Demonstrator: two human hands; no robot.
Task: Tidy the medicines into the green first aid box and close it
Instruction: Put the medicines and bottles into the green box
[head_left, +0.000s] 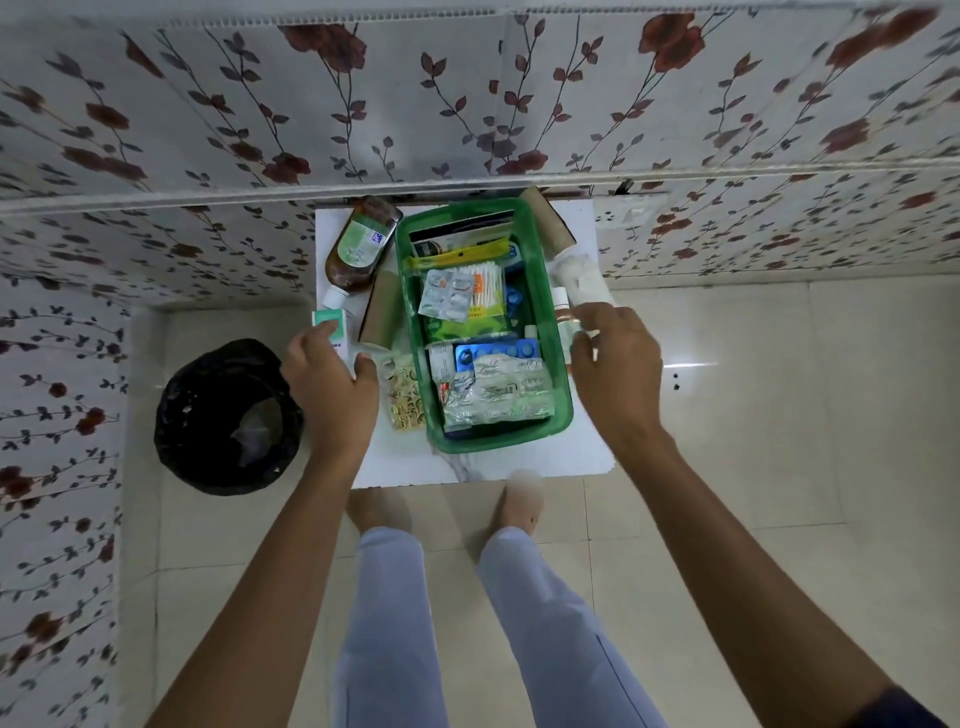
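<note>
The green first aid box (563, 410) stands open on a small white table (519, 457), filled with blister strips, a cotton swab pack and pouches. My left hand (332, 389) is left of the box, fingers closed around a small green and white carton (332, 325). My right hand (618, 364) is at the box's right side, fingers curled at a small bottle (561, 306) and white gauze (582, 275); whether it grips them I cannot tell. A brown syrup bottle (361, 247) lies at the back left. A gold blister strip (405, 400) lies beside the box.
Two cardboard tubes lie by the box, one on the left (379, 312) and one at the back right (550, 223). A black lined bin (228, 415) stands on the floor to the left. Floral wall panels close in behind. My legs and feet are below the table edge.
</note>
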